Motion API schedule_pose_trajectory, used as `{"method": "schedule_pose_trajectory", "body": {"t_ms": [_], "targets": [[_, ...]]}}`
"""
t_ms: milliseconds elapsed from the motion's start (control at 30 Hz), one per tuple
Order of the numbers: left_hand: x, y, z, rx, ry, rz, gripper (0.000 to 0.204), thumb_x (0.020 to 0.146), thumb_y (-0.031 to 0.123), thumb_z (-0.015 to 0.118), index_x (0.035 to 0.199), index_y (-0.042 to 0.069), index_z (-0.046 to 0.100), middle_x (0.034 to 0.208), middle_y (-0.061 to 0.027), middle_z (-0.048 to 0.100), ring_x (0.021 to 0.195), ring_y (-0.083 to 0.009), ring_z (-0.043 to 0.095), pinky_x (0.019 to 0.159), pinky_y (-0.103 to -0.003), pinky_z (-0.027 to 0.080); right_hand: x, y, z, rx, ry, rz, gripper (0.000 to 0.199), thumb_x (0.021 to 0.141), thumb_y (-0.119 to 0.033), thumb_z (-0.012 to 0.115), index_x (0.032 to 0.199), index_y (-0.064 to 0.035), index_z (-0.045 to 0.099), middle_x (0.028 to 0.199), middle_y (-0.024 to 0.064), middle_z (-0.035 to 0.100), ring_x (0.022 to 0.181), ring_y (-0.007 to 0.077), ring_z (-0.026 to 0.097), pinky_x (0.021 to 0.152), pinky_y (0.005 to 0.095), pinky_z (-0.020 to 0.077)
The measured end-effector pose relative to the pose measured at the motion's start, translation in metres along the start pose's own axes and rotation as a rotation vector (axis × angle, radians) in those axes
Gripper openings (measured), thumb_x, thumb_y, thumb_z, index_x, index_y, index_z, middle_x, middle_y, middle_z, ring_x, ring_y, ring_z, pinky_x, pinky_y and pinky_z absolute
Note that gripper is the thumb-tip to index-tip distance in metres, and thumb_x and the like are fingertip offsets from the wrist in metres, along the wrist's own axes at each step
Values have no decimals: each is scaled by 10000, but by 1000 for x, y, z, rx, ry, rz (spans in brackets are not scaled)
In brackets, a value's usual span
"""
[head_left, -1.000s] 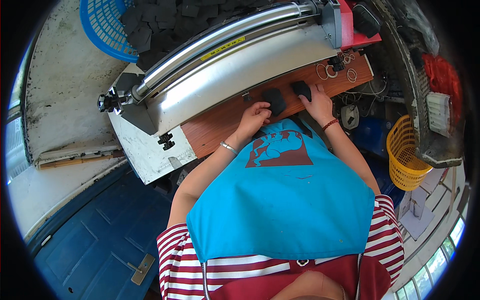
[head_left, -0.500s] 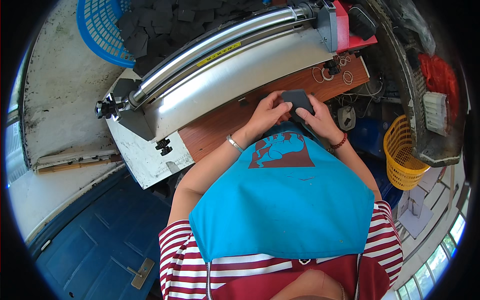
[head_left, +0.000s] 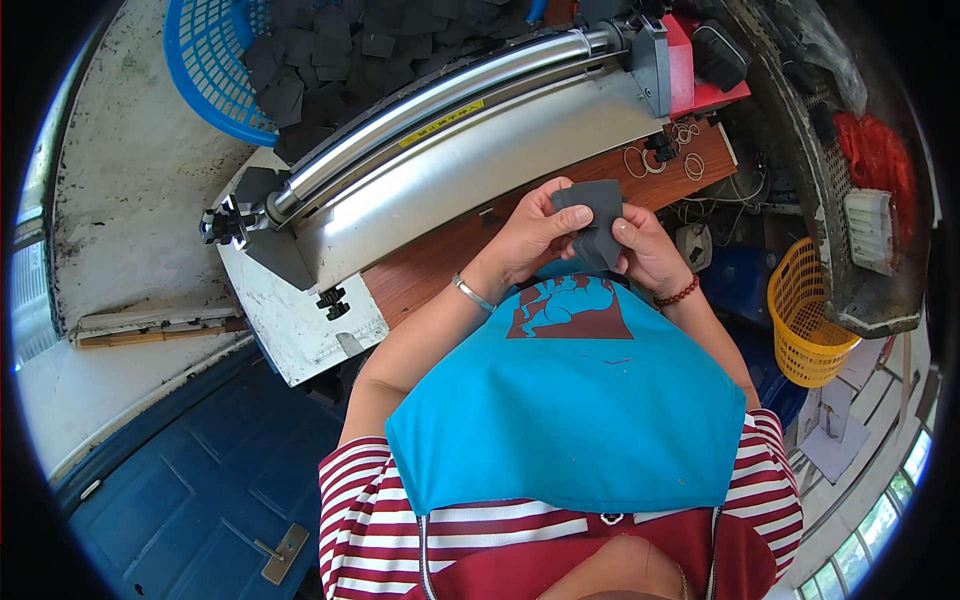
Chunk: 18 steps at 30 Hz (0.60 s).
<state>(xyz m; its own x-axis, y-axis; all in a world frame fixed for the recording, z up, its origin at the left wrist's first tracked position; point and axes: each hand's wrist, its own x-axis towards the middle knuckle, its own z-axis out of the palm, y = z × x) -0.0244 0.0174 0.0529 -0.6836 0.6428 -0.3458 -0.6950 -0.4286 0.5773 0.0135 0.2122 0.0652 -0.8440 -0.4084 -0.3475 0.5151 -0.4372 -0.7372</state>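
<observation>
Between my two hands is a small stack of dark grey square sheets (head_left: 597, 212), slightly fanned so that several edges show. My left hand (head_left: 540, 232) grips the stack from its left side, thumb on top. At the right edge my right hand (head_left: 648, 245) pinches it, thumb on the face and fingers behind. The stack is held above my blue apron (head_left: 560, 400), close to the front edge of a roller machine (head_left: 480, 160) with a long shiny metal roller and a sloping metal plate. The undersides of the sheets are hidden.
Behind the roller, a blue plastic basket (head_left: 215, 75) sits by a heap of similar dark grey pieces (head_left: 330, 50). A yellow basket (head_left: 800, 320) stands at the right. Loose white cable (head_left: 690, 165) lies on the brown wooden board (head_left: 430, 245). A blue door (head_left: 200, 470) is at lower left.
The stack has been raised and turned more face-on, and its sheets are now spread so lower edges show. My hands have shifted along it; my view has moved slightly.
</observation>
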Motion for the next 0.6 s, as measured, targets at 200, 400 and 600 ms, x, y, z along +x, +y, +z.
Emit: {"method": "schedule_pose_trajectory", "body": {"t_ms": [200, 400, 600], "targets": [[7, 2, -5, 644, 241, 417, 245, 811, 193, 746, 819, 73, 533, 704, -9, 585, 565, -112, 544, 525, -255, 455, 9, 0, 4, -249, 126, -38, 270, 918, -239, 629, 1068, -15, 616, 809, 11, 641, 575, 39, 533, 488, 180, 432], [-6, 12, 11, 842, 370, 546, 220, 812, 162, 729, 845, 37, 552, 826, -51, 626, 756, -100, 591, 619, -271, 496, 7, -8, 38, -680, 315, -385, 235, 938, -194, 589, 1086, -13, 612, 813, 25, 643, 592, 52, 556, 504, 196, 457], [-20, 31, 36, 27, -20, 208, 364, 858, 178, 688, 1138, -10, 550, 1078, -92, 624, 781, -143, 638, 665, -267, 558, 11, -7, 32, 192, -44, -44, 249, 956, -193, 562, 1121, -6, 574, 864, 58, 641, 604, 103, 588, 488, 224, 477]]}}
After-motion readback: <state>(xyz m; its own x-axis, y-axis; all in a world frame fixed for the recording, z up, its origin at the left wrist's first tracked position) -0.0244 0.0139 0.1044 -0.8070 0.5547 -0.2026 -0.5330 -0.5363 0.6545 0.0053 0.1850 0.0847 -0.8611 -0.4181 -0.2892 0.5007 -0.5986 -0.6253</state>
